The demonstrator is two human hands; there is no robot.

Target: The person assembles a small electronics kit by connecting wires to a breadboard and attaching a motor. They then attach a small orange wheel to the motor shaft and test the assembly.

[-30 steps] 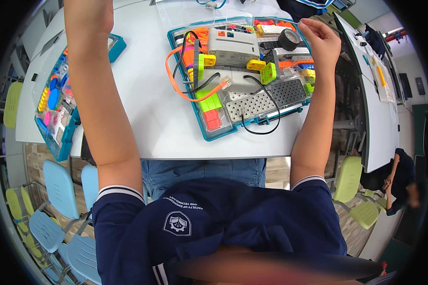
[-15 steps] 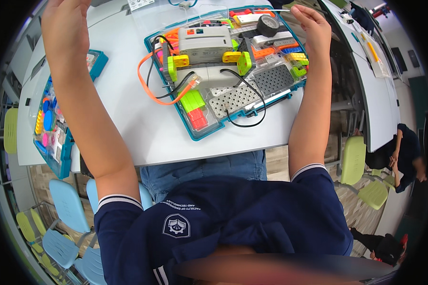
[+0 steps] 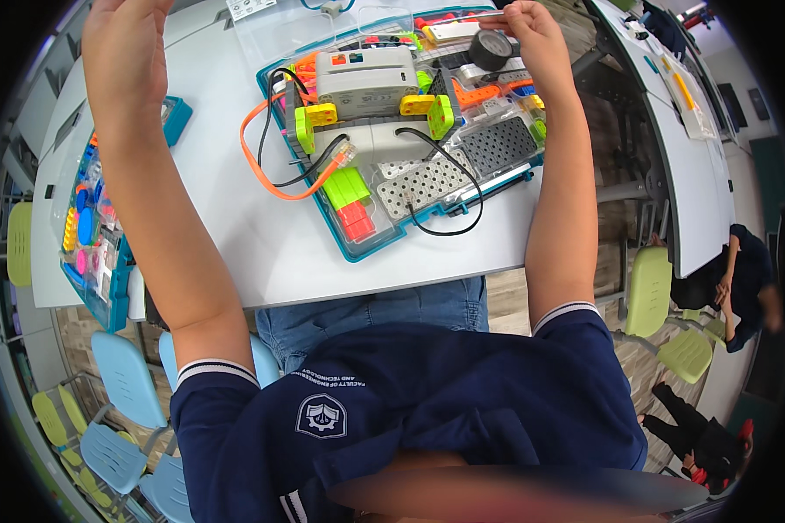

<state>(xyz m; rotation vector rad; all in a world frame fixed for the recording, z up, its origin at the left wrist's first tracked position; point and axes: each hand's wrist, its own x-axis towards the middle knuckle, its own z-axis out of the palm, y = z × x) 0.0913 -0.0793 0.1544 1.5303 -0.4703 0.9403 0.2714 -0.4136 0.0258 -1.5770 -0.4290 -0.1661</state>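
Observation:
My right hand is raised over the far right part of a teal-rimmed parts tray. Its fingers pinch the end of a thin pale strip that points left; its kind is not clear. At the top left my left hand is held up, with its fingers cut off by the picture's edge. A grey block-built model with yellow and lime connectors rests on the tray between my arms. Black cables and an orange cable with a clear plug hang from it.
A black wheel lies near my right hand among orange and grey parts. Left of my left forearm stands a second teal-rimmed box of colourful pieces. Blue chairs and green chairs surround the white table. Other people are at the right.
My right hand has moved left and slightly up with the strip, closer to the wheel. The tray and model appear slightly further left. My left hand stays raised.

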